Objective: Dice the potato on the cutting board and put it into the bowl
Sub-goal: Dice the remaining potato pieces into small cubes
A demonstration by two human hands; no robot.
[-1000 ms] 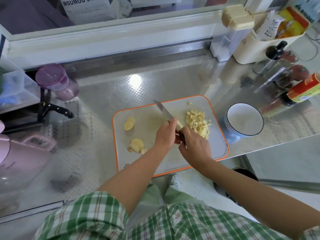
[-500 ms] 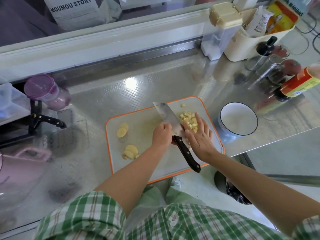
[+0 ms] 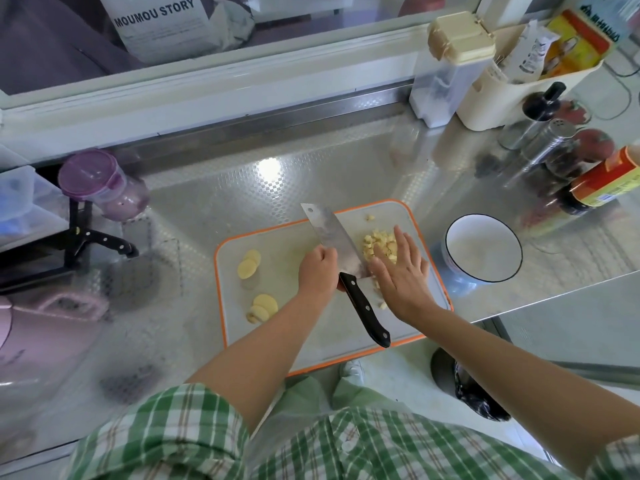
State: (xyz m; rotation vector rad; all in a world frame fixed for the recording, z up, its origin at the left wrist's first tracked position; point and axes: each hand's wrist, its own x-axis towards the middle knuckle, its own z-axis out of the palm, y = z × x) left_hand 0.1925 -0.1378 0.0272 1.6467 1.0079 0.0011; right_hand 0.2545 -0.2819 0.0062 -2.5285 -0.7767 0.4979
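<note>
Gripping the cleaver (image 3: pixel 332 237) blade, left hand (image 3: pixel 318 271); right hand (image 3: pixel 401 271) flat, open, herding light, loose potato dice (image 3: pixel 377 245); scoop underneath.

Yellow potato bits (image 3: pixel 379 247) by the right hand (image 3: pixel 401 277) – on a grey board (image 3: pixel 322 344) with an orange edge. White bowl (image 3: pixel 483 251), dark rim. Black knife handle (image 3: pixel 365 311). Green checked shirt (image 3: pixel 311 445).

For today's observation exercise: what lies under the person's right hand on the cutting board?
Diced potato shows around the fingers of the right hand, beside the cleaver blade. The palm hides whatever lies directly beneath it, so how many dice are there cannot be seen.
</note>
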